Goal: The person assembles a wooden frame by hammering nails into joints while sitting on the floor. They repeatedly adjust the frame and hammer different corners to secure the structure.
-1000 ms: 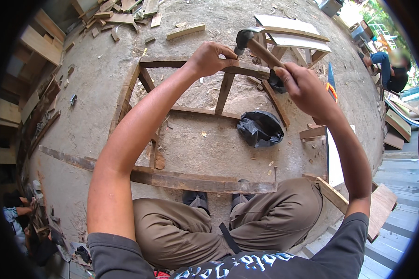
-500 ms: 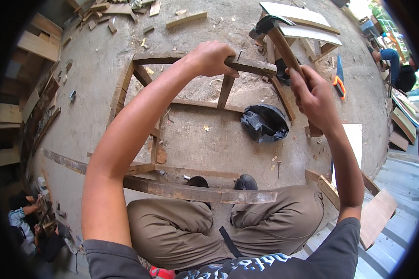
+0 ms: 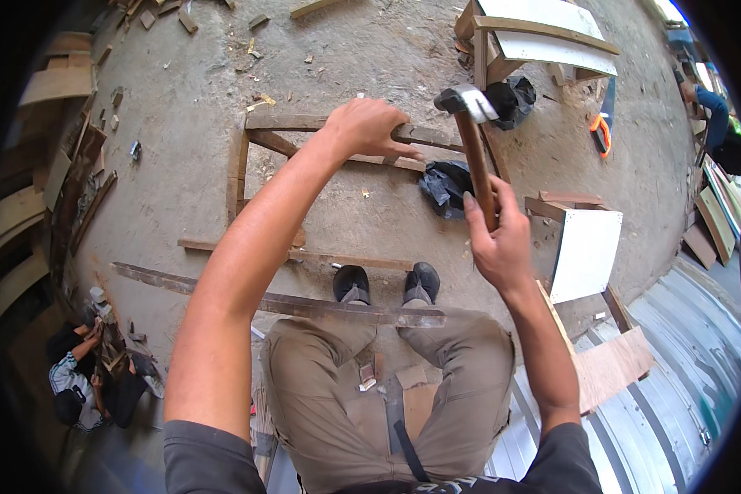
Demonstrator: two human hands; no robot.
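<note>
Hammer, handsaw, wooden frame and scattered offcuts mark this as a carpentry workshop.

Floor is rough, grey-brown, littered with wood scraps. Wooden boards line the left side; ribbed metal sheeting occupies lower right; a white-topped bench stands ahead.

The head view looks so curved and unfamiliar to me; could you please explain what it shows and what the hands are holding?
There is no machine here: these are a person's own bare hands, seen from above by a wide fisheye camera worn on the head, so straight edges look bent. The right hand holds a claw hammer by its wooden handle. The left hand holds the far bar of a wooden frame. On the ground are a black plastic bag and, farther right, a handsaw with an orange handle.
</note>
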